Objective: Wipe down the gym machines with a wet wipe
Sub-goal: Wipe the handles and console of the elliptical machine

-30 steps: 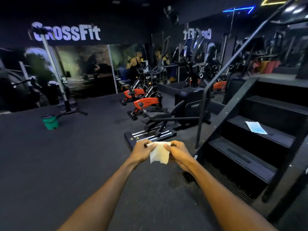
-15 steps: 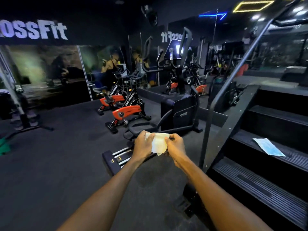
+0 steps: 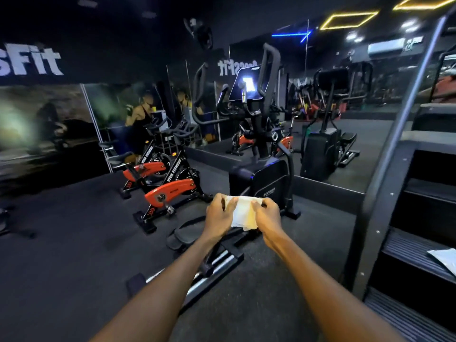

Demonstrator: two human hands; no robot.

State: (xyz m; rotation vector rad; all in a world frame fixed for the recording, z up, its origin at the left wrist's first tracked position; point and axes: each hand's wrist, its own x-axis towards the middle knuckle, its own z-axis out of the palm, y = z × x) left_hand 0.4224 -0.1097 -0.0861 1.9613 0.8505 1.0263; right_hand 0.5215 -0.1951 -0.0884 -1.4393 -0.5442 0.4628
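Standing on dark rubber flooring (image 3: 61, 255) in a dim gym, we pinch the white wet wipe (image 3: 243, 213) between our left hand (image 3: 219, 217) and right hand (image 3: 267, 218), fingers of both curled onto its upper edge, held out at twelve o'clock over the black elliptical trainer (image 3: 261, 178). Two red spin bikes (image 3: 170, 191) stand at ten o'clock before a mirrored wall (image 3: 345, 107), white wall lettering (image 3: 32, 62) shows at nine o'clock, and black steps (image 3: 419, 243) with a handrail (image 3: 394, 144) rise at three o'clock, a pale sheet (image 3: 444, 260) lying on one tread.

White crumpled wet wipe (image 3: 243, 213), held aloft
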